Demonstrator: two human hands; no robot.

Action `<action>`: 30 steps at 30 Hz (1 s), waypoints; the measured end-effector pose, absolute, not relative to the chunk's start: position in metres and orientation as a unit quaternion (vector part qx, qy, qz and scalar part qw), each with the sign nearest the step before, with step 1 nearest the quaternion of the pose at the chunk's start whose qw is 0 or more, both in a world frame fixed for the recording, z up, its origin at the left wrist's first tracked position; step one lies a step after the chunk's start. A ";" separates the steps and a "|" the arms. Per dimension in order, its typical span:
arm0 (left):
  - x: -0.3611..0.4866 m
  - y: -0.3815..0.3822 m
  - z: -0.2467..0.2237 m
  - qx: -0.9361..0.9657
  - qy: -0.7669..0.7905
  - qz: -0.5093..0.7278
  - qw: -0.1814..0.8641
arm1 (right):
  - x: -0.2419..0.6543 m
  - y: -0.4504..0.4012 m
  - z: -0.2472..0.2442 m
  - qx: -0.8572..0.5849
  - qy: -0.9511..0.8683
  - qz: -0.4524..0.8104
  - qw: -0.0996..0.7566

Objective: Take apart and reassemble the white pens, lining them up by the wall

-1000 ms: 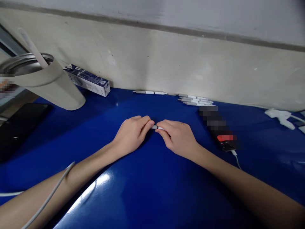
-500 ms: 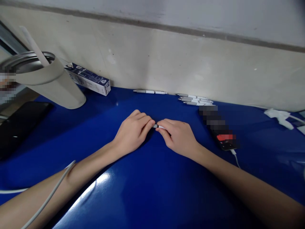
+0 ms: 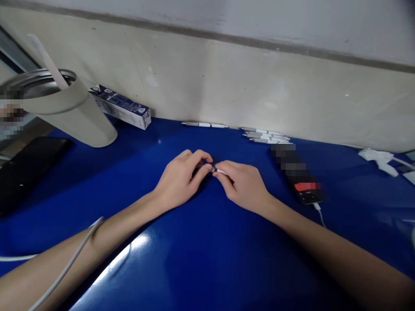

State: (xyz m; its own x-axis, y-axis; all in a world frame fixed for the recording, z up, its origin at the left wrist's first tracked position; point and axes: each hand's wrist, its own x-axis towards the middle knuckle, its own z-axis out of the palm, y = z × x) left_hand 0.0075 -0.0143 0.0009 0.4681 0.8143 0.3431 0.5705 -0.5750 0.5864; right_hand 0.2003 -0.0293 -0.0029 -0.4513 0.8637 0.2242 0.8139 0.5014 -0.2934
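Observation:
My left hand [image 3: 181, 181] and my right hand [image 3: 243, 186] meet above the blue table top [image 3: 207, 259]. Between their fingertips is a white pen with a grey end [image 3: 218, 171]. My right fingers pinch its white barrel, and my left fingers close on its dark end, which is partly hidden. A small dark piece [image 3: 200, 166] shows inside my left fingers. Along the wall lie a single white-and-grey pen [image 3: 204, 125] and a row of several similar pens [image 3: 264, 136].
A beige tumbler with a straw [image 3: 73, 112] and a blue-and-white box [image 3: 119, 107] stand against the wall at left. A black tablet [image 3: 29, 172] lies at far left, a phone on a cable [image 3: 303, 185] at right. A white cable [image 3: 66, 268] crosses my left forearm.
My left fingers have curled further around the pen's dark end, and my hands have drawn slightly closer. A dark piece now shows inside my left fingers.

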 end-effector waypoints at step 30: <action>0.008 -0.014 0.003 0.829 0.454 0.282 0.163 | 0.200 -0.028 -0.001 -0.470 -0.853 0.074 0.214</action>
